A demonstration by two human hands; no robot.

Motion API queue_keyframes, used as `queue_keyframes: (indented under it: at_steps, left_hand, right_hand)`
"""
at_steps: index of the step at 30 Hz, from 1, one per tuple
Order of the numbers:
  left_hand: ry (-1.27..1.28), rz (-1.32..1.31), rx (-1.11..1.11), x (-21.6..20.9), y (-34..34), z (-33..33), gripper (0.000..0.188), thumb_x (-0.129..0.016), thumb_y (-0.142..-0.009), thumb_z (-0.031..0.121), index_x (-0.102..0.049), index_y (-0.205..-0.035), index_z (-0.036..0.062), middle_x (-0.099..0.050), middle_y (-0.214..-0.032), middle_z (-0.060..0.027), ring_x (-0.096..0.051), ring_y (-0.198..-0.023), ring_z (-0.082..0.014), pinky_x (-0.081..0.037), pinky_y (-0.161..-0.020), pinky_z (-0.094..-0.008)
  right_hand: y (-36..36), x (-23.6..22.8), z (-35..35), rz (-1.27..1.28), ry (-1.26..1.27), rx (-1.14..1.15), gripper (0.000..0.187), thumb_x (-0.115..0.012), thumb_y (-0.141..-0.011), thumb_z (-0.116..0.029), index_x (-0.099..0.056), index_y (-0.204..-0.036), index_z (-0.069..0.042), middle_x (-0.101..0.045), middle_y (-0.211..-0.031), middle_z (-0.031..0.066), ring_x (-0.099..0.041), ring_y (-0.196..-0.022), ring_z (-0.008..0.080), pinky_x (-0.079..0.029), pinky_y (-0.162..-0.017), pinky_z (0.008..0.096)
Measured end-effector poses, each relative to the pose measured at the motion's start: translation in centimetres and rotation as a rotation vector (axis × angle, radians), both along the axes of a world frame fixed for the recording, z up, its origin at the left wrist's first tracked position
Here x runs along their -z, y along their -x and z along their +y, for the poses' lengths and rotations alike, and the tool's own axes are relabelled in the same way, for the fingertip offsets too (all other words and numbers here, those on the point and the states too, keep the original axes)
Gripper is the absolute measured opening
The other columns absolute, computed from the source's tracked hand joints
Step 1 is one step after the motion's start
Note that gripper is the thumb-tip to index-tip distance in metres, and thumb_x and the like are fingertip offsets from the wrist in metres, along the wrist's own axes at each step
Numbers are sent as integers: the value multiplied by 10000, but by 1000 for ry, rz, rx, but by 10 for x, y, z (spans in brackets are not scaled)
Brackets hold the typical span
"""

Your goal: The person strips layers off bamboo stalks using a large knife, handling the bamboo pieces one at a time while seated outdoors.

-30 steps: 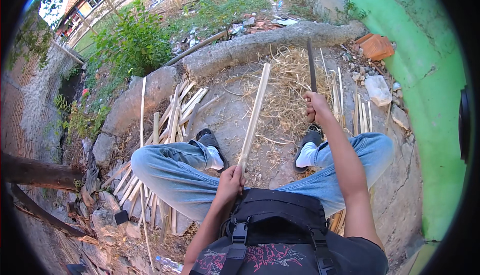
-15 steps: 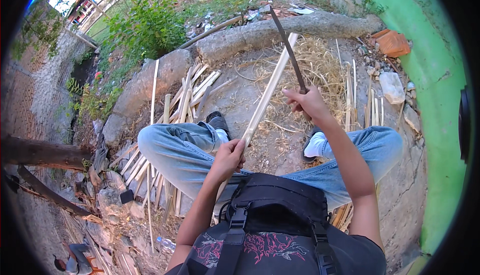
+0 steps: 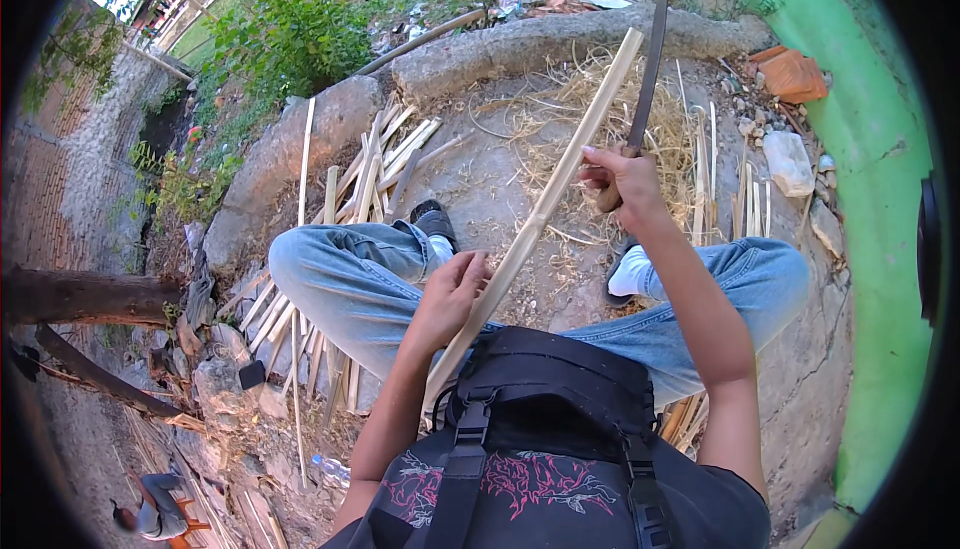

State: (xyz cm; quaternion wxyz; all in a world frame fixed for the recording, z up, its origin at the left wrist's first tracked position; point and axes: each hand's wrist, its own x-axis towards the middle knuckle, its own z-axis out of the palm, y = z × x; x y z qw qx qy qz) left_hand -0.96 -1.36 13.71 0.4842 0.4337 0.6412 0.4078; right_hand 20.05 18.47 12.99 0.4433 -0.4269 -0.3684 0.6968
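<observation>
A long pale split-bamboo strip [image 3: 560, 176] slants from my lap up toward the far right. My left hand [image 3: 452, 299] is loosely curled against its lower part, the fingertips partly hidden beside it. In my right hand [image 3: 630, 187] is the wooden handle of a long, dark-bladed knife [image 3: 650, 79], with the blade pointing up and away. The blade stands just right of the strip's far end, apart from it. My right thumb and forefinger reach the strip's edge. Both hands are above the ground between my bent knees.
Split strips [image 3: 385, 164] are heaped by my left knee, more [image 3: 748, 194] by my right. Curled shavings [image 3: 645, 114] cover the ground ahead. A rough stone kerb [image 3: 500, 59] runs behind, a green wall [image 3: 880, 249] rises at right. Another person [image 3: 160, 509] is at lower left.
The knife has swung right, from across the strip's far end to beside it. The strip's far end has shifted right and up. My left hand's grip has loosened, and my right hand touches the strip.
</observation>
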Motion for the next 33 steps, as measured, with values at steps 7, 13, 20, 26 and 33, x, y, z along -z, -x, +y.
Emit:
queue_keyframes:
  at_steps: [7, 13, 20, 26, 33]
  left_hand:
    - [102, 176, 19, 2, 7, -53, 325, -643, -881, 165, -577, -1138, -23, -648, -874, -64, -595, -789, -103, -489, -716, -248]
    - [66, 363, 11, 7, -5, -61, 386, -724, -805, 159, -598, -1137, 8, -641, -797, -68, -567, -688, -97, -474, -627, -248]
    - [-29, 466, 27, -4, -12, -54, 448, -758, -756, 198, -607, -1151, 50, -616, -758, -79, -545, -629, -140, -463, -599, -275]
    - [131, 446, 58, -1, -6, -49, 555, -768, -737, 254, -556, -1195, 22, -601, -756, -107, -560, -646, -188, -465, -622, -299]
    - [123, 282, 55, 4, -4, -49, 534, -785, -711, 197, -558, -1160, 18, -554, -733, -77, -533, -664, -175, -455, -642, -304]
  right_hand:
    - [-2, 9, 9, -109, -18, 70, 206, -735, -765, -80, -543, -688, -93, -651, -674, 82, -658, -580, 160, -444, -508, 251]
    - [1, 18, 11, -148, -13, 74, 159, -725, -772, -87, -571, -732, -71, -656, -675, 73, -662, -593, 153, -438, -523, 241]
    - [1, 21, 11, -204, -3, 93, 159, -726, -773, -104, -573, -739, -80, -647, -670, 52, -660, -606, 146, -440, -545, 245]
    - [-6, 16, 25, -185, 2, 164, 187, -726, -767, -81, -545, -725, -93, -651, -701, 63, -659, -602, 150, -442, -535, 248]
    - [-36, 9, 54, -103, -35, 307, 196, -737, -749, -55, -545, -786, -73, -655, -732, 67, -651, -599, 151, -447, -514, 245]
